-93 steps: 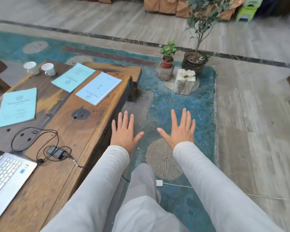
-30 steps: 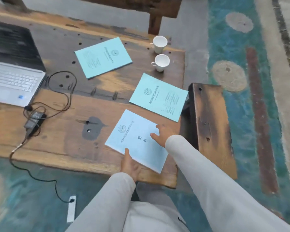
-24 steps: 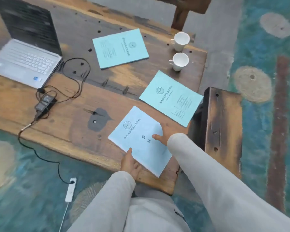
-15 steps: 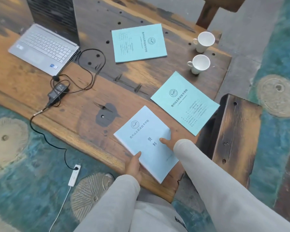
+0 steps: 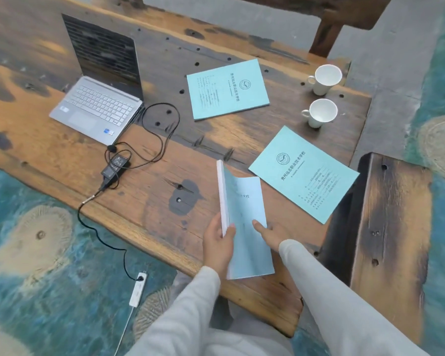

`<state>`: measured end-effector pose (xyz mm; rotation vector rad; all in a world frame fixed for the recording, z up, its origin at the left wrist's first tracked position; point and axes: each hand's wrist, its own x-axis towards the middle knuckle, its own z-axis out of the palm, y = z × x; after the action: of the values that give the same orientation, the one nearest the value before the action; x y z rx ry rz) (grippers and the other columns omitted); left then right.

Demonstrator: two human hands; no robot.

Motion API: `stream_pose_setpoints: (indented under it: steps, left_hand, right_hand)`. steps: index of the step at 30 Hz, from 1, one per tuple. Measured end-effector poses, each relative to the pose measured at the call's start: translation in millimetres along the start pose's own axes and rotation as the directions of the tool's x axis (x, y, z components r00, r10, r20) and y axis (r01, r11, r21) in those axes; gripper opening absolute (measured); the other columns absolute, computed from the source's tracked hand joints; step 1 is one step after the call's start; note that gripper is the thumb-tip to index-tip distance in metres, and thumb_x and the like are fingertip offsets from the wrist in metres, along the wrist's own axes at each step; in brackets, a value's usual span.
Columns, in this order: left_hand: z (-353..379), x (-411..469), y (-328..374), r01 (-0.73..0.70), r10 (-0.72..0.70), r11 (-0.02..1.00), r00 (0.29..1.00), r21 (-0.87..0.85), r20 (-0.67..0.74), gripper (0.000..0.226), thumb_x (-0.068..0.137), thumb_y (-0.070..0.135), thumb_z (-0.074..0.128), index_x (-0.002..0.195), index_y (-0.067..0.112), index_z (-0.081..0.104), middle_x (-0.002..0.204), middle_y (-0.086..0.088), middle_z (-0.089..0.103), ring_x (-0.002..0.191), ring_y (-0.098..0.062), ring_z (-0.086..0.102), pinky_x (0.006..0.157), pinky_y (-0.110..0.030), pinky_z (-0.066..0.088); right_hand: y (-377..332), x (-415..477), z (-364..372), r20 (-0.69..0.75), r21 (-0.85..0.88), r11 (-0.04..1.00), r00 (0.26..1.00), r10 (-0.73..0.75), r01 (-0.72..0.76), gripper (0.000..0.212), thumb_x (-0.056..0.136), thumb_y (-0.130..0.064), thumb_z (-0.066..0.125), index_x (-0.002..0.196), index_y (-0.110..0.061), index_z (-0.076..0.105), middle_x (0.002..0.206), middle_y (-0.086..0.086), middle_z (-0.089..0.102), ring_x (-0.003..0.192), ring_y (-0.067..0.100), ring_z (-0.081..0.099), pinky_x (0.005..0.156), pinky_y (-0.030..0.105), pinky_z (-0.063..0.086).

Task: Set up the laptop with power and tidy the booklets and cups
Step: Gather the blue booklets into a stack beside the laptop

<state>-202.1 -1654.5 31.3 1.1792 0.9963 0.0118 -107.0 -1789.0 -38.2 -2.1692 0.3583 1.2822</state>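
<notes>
My left hand (image 5: 217, 246) grips the spine edge of a pale blue booklet (image 5: 244, 227) and holds it tilted up off the wooden table (image 5: 149, 201). My right hand (image 5: 270, 233) touches the booklet's right edge with a finger; whether it grips is unclear. Two teal booklets lie flat: one (image 5: 303, 174) just right of the raised one, another (image 5: 226, 89) farther back. Two white cups (image 5: 320, 113) (image 5: 325, 79) stand at the far right. An open silver laptop (image 5: 98, 104) sits at the left, with a black power brick (image 5: 116, 165) and looped cable beside it.
The charger cord runs off the table's front edge to a white power strip (image 5: 138, 289) on the blue patterned floor. A dark wooden bench (image 5: 391, 227) stands against the table's right end. A wooden beam crosses the far side.
The pale blue booklet lay flat under both hands; now my left hand has lifted its left edge so it stands tilted. The view has swung left, showing more of the laptop.
</notes>
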Motion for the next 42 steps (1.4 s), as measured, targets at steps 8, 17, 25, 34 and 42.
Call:
stream_pose_setpoints:
  steps: [8, 17, 25, 34, 42]
  left_hand:
    - [-75.6, 77.3, 110.3, 0.196, -0.137, 0.976, 0.894, -0.099, 0.428, 0.033, 0.097, 0.01, 0.058, 0.13, 0.01, 0.061, 0.121, -0.02, 0.071, 0.097, -0.033, 0.071, 0.084, -0.046, 0.061]
    - [-107.1, 228.8, 140.2, 0.012, -0.1, 0.854, 0.985, 0.52, 0.142, 0.018, 0.095, 0.014, 0.064, 0.112, 0.006, 0.067, 0.099, -0.018, 0.075, 0.077, -0.03, 0.072, 0.072, -0.035, 0.059]
    - [-129.4, 293.6, 136.8, -0.197, -0.019, 0.435, 0.974, 0.879, 0.227, 0.012, 0.091, 0.022, 0.064, 0.094, 0.014, 0.072, 0.091, -0.01, 0.073, 0.09, -0.032, 0.068, 0.076, -0.033, 0.05]
    - [-157.7, 313.4, 141.7, -0.312, 0.098, 0.179, 0.949, 0.933, 0.298, 0.018, 0.087, 0.024, 0.067, 0.09, 0.006, 0.069, 0.107, -0.014, 0.062, 0.101, -0.035, 0.057, 0.086, -0.04, 0.049]
    - [-172.7, 319.9, 144.3, -0.33, 0.131, 0.194, 0.942, 0.924, 0.309, 0.015, 0.088, 0.017, 0.065, 0.08, 0.004, 0.067, 0.123, -0.011, 0.063, 0.11, -0.031, 0.057, 0.089, -0.037, 0.048]
  right_hand:
    - [-72.1, -1.2, 22.4, 0.093, 0.904, 0.424, 0.994, -0.06, -0.059, 0.027, 0.096, -0.03, 0.062, 0.113, -0.01, 0.07, 0.106, 0.01, 0.076, 0.086, 0.024, 0.076, 0.075, 0.037, 0.062]
    - [-150.2, 48.2, 50.4, -0.228, 0.74, 0.665, 0.967, 0.115, 0.096, 0.007, 0.087, -0.016, 0.065, 0.087, -0.02, 0.071, 0.102, 0.006, 0.077, 0.093, 0.028, 0.074, 0.091, 0.048, 0.057]
    - [-182.2, 70.0, 79.4, -0.441, 0.426, 0.904, 0.878, 0.183, 0.025, 0.014, 0.082, -0.013, 0.067, 0.092, -0.022, 0.071, 0.078, -0.005, 0.068, 0.09, 0.025, 0.068, 0.078, 0.025, 0.047]
    - [-195.8, 79.9, 99.2, -0.508, 0.382, 0.924, 0.833, 0.219, -0.01, 0.023, 0.079, -0.012, 0.066, 0.096, -0.021, 0.077, 0.08, -0.005, 0.072, 0.087, 0.021, 0.068, 0.076, 0.023, 0.048]
    - [-213.0, 74.6, 122.9, -0.544, 0.278, 0.96, 0.829, 0.13, 0.032, 0.032, 0.077, -0.008, 0.057, 0.093, -0.027, 0.077, 0.08, -0.005, 0.075, 0.077, 0.022, 0.064, 0.07, 0.022, 0.049]
